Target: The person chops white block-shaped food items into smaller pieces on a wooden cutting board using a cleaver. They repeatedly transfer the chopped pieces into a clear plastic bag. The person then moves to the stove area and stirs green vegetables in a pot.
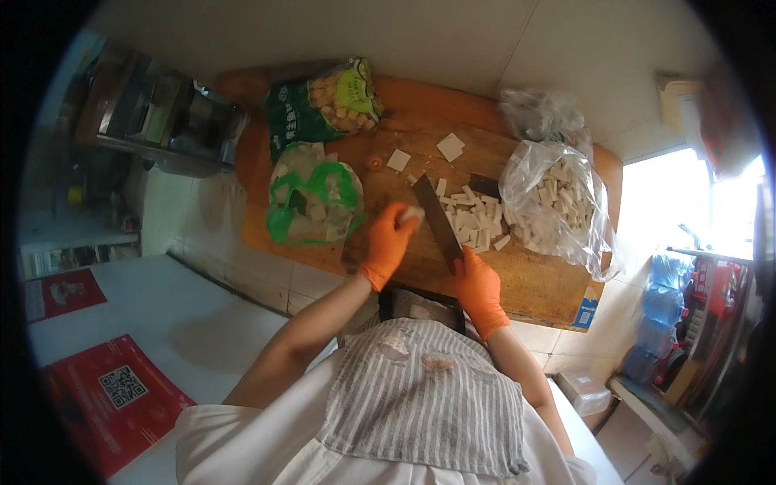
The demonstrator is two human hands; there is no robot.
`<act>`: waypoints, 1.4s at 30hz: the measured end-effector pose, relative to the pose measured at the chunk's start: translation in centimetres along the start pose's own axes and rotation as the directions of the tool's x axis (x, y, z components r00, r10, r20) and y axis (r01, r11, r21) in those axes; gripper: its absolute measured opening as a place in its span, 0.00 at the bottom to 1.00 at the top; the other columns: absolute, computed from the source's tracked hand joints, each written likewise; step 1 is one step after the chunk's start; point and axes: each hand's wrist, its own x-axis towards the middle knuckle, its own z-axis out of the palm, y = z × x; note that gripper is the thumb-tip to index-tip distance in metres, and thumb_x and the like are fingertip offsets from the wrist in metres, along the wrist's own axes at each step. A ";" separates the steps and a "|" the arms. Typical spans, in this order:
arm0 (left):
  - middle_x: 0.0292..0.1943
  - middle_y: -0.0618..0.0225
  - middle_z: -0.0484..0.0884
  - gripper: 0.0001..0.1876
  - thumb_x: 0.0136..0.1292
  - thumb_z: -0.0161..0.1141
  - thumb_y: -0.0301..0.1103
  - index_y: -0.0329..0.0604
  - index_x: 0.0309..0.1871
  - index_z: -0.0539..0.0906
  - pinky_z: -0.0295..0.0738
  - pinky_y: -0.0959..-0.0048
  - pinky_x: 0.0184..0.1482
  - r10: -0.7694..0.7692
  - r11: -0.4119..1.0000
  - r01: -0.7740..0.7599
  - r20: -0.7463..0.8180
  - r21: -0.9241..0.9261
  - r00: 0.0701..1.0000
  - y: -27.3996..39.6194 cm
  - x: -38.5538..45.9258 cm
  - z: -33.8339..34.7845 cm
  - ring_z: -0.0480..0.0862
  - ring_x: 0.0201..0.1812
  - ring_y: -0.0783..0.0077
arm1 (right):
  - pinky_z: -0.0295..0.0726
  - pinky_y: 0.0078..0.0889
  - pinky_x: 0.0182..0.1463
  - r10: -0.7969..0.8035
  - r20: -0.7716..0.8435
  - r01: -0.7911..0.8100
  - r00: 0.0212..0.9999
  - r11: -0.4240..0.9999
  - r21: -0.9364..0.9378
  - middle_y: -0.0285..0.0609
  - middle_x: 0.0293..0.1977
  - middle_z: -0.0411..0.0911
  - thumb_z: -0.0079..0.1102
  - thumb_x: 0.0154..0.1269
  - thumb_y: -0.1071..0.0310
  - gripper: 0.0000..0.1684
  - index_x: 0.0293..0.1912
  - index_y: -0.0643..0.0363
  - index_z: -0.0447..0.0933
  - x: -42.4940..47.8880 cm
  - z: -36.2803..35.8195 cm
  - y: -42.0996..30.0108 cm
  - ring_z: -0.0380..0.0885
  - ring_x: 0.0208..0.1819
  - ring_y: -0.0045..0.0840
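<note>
My right hand [481, 291], in an orange glove, grips the handle end of a cleaver [438, 221]. Its dark blade points away from me over the wooden board [527, 285]. Left of the blade, my left hand [387, 241], also gloved in orange, pinches a small white piece [413, 214], somewhat blurred. Against the blade's right side lies a pile of cut white strips [476, 221] of food. Two flat white squares [398, 160] [450, 147] lie farther back. More strips fill an open clear plastic bag [555, 200] at the right.
A clear bag with green print [315, 194] holding white pieces sits at the left. Behind it lies a green package [330, 103] of tan cubes. Crumpled clear plastic [542, 115] rests at the back right, near the wall [424, 36]. Blue water bottles [661, 315] stand far right.
</note>
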 end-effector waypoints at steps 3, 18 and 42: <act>0.45 0.54 0.88 0.20 0.65 0.71 0.35 0.39 0.59 0.84 0.81 0.67 0.46 -0.109 0.994 0.109 0.118 0.005 0.987 -1.5 -3.5 1.8 0.87 0.41 0.61 | 0.82 0.59 0.41 -0.028 -0.043 0.027 0.999 1.000 -0.014 0.57 0.38 0.86 0.57 0.76 0.58 0.20 0.62 0.55 0.78 -0.1 -0.1 0.1 0.85 0.38 0.57; 0.39 0.49 0.85 0.18 0.59 0.70 0.30 0.37 0.52 0.81 0.81 0.55 0.47 -0.200 0.973 0.215 -0.153 0.083 0.968 -2.4 -4.1 3.5 0.86 0.43 0.45 | 0.83 0.55 0.41 -0.122 0.018 0.123 0.992 0.982 -0.140 0.52 0.46 0.86 0.53 0.78 0.61 0.21 0.65 0.52 0.74 -2.2 0.8 -1.4 0.86 0.40 0.52; 0.38 0.55 0.86 0.15 0.61 0.65 0.27 0.41 0.52 0.80 0.82 0.61 0.48 -0.185 0.980 0.187 -0.038 0.063 0.982 -3.0 -3.8 2.6 0.88 0.43 0.52 | 0.82 0.59 0.42 -0.089 0.082 0.088 0.993 0.996 0.011 0.56 0.43 0.86 0.56 0.76 0.59 0.18 0.59 0.58 0.76 -0.5 1.3 0.4 0.85 0.41 0.57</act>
